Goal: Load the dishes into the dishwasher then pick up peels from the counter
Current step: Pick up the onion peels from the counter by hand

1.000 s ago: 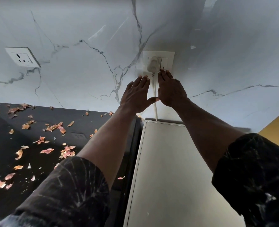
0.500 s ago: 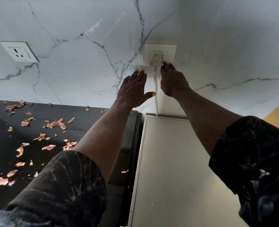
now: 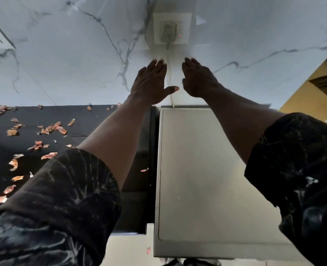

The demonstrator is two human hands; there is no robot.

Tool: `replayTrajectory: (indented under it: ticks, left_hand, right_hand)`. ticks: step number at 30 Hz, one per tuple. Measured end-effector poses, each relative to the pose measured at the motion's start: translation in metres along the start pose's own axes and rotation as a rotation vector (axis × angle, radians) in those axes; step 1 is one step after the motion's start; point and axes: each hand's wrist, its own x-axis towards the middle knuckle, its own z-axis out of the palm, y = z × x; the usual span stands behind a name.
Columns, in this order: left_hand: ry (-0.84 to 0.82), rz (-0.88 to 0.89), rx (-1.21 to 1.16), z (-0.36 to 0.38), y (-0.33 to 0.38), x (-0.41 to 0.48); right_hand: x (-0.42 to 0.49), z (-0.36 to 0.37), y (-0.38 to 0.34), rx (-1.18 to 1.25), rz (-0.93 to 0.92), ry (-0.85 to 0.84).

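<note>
Head view showed left hand (image 3: 151, 81) and right hand (image 3: 197, 79) spread, holding nothing, below the plugged socket (image 3: 171, 28); the peels (image 3: 51, 128) at left likely wanted sweeping together first.

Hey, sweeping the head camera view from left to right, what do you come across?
Scattered peels on the black counter → left hand → white cord → right hand → yellow wall.

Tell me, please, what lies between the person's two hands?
In the head view, a white cord from the wall plug runs down the marble wall between the left hand and the right hand.
</note>
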Motion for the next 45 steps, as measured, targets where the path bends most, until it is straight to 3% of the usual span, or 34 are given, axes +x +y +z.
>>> replayTrajectory:
  ticks: [12,27,34,40,45]
  left_hand:
    - [-0.094,-0.025,-0.027,0.022,0.038,-0.107]
    - [-0.344,-0.121,-0.107,0.076,0.106,-0.392]
    - [-0.376,-0.110,-0.146,0.118,0.127,-0.474]
    - [-0.339,-0.079,-0.154,0.146,0.132,-0.523]
    - [-0.456,-0.075,-0.117,0.167,0.126,-0.550]
  right_hand:
    - [-0.138,0.016,-0.022,0.059,0.059,-0.029]
    - [-0.437,0.125,-0.094,0.181,0.082,-0.211]
    - [-0.535,0.177,-0.124,0.188,0.046,-0.086]
    - [-0.573,0.214,-0.154,0.178,0.057,-0.270]
    - [-0.569,0.228,-0.176,0.170,0.077,-0.454]
